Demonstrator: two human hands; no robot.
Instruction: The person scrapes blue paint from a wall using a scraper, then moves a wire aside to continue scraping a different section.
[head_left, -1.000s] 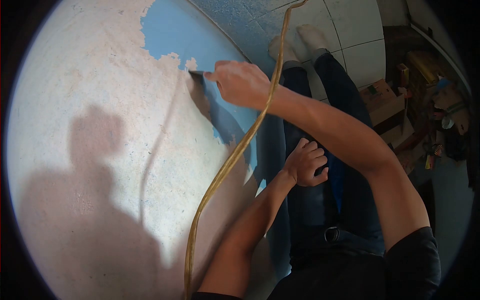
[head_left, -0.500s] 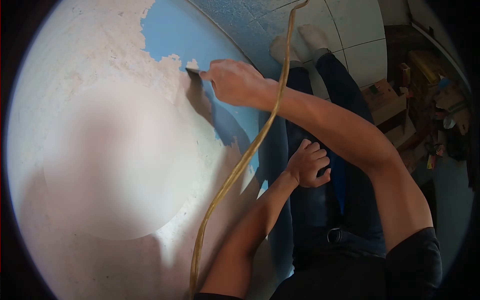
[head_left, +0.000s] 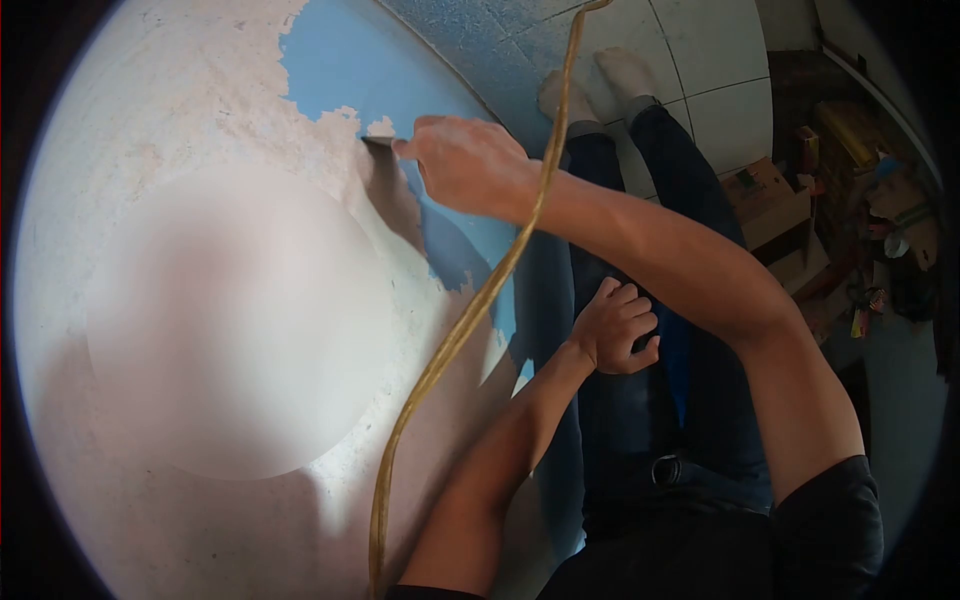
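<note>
- One scraper (head_left: 378, 142): its dark blade lies against the wall (head_left: 200, 130), right at the ragged border between bare plaster and blue paint (head_left: 350, 60). The visible part runs roughly crosswise in the head view, pointing away from the fist toward the bare plaster. The handle is hidden.
- The right hand (head_left: 465, 165) touches the scraper and is clenched around its handle, fingers fully curled. The arm stretches from the shoulder across to the wall, so this is much the nearer hand.
- Blue paint sits above the scraper as one large patch. A narrower strip runs down from the scraper under the right forearm. Everything on the scraper's far side from the hand is bare plaster.
- The left hand (head_left: 615, 328) is well apart from the scraper, below it and toward the body. It is loosely curled and rests on the thigh of the dark trousers, and it seems to grip nothing.
- One yellowish cord (head_left: 460, 330) hangs close to the camera, passing just beside the right wrist.
- Two socked feet (head_left: 565, 95) stand on the tiled floor (head_left: 720, 50), beyond the scraper.
- Several cardboard boxes (head_left: 765, 200) lie far from the scraper.
</note>
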